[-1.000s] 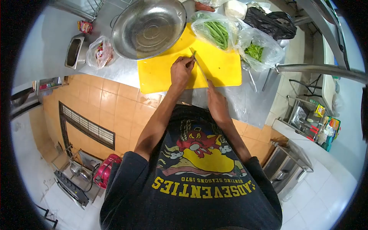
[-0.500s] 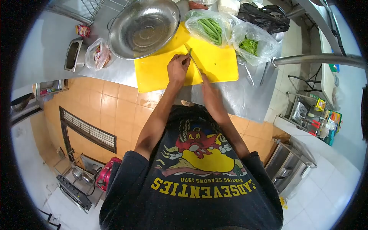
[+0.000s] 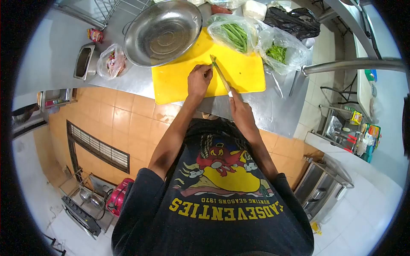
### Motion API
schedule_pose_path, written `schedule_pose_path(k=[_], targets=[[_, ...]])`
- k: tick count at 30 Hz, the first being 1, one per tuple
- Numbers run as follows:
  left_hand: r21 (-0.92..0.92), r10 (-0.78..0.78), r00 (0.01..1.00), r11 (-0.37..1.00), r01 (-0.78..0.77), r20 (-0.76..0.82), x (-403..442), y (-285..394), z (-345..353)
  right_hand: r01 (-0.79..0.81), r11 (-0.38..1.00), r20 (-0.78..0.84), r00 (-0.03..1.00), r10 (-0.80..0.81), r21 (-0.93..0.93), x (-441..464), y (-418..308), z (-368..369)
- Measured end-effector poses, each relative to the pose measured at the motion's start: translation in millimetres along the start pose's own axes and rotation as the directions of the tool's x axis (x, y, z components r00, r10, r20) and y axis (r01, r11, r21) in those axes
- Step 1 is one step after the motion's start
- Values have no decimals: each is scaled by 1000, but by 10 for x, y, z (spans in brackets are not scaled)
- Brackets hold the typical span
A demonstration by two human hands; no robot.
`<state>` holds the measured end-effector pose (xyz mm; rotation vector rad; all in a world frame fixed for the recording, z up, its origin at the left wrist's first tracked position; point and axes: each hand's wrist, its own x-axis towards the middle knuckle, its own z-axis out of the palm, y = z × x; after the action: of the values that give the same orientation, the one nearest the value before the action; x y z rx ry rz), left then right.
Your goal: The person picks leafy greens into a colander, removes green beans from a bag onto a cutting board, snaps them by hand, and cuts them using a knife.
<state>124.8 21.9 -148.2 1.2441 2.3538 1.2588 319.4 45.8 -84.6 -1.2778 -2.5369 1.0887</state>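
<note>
My right hand (image 3: 242,114) grips a knife (image 3: 221,76) by its pale handle. The blade slants up and left over the yellow cutting board (image 3: 179,83), its tip just past my left fingertips. My left hand (image 3: 199,82) is closed in a pinch over the board, beside the blade. Between its fingertips is a small green bean, mostly hidden by the fingers. Beyond the board, a clear plastic bag holds several green beans (image 3: 234,36). To its right, another clear bag contains chopped leafy greens (image 3: 277,53).
A large metal bowl (image 3: 164,34) overlaps the board's far left corner. Left of it are a small bag of reddish pieces (image 3: 112,63) and a steel container (image 3: 84,62). A black plastic bag (image 3: 294,21) lies at the back right. A metal rail (image 3: 354,64) juts in from the right.
My right hand has shifted slightly right and toward me, showing more of the knife handle. The blade has moved a little with it. My left hand stays nearly in place, still pinched.
</note>
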Motion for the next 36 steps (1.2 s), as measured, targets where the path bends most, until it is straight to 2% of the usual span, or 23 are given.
schedule_pose_path(k=[1, 5, 7, 10, 16, 19, 22, 25, 29, 31, 32, 35, 36], targets=[[-13, -18, 1000, 1000, 18, 10, -3, 19, -10, -29, 999, 24, 999, 29, -13, 34, -31, 16], [-76, -74, 997, 994, 77, 35, -1, 34, 4, 68, 997, -68, 995, -71, -44, 146, -14, 155], [-22, -54, 998, 998, 55, 17, 13, -3, -3, 107, 993, -100, 989, -111, -45, 119, 20, 152], [-2, -30, 1000, 1000, 30, 3, 1, -55, 22, 23, 1000, 0, 1000, -23, 17, -124, -20, -64], [-41, -51, 997, 998, 54, 63, -16, 12, -14, -27, 999, 10, 1000, 27, -43, -1, -33, 57], [-25, -35, 996, 999, 37, 77, 7, -19, -48, -16, 1000, -18, 1000, 16, 4, -141, 27, 51], [-59, -27, 995, 998, 33, 100, 44, -12, -80, -53, 998, -41, 998, 52, -24, -296, 30, 74], [-77, -25, 992, 996, 35, 123, 33, -2, -81, -161, 986, 29, 986, 162, -34, -213, -69, 98], [-131, 14, 993, 991, 1, 115, 34, -134, -57, -157, 987, 15, 988, 157, 35, -88, -261, 35], [-120, 11, 994, 993, 2, 106, 43, -135, -39, -169, 981, 43, 985, 166, 97, -119, -226, -39], [-113, 8, 995, 994, 4, 102, 25, -138, -35, -134, 987, -5, 991, 135, 91, -164, -196, -31], [-71, 12, 988, 997, -2, 152, 18, -75, -105, -228, 969, 11, 974, 228, 90, -230, -276, -198], [-57, 13, 988, 998, -4, 156, 15, -74, -106, -215, 974, -15, 976, 216, 64, -242, -222, -211]])
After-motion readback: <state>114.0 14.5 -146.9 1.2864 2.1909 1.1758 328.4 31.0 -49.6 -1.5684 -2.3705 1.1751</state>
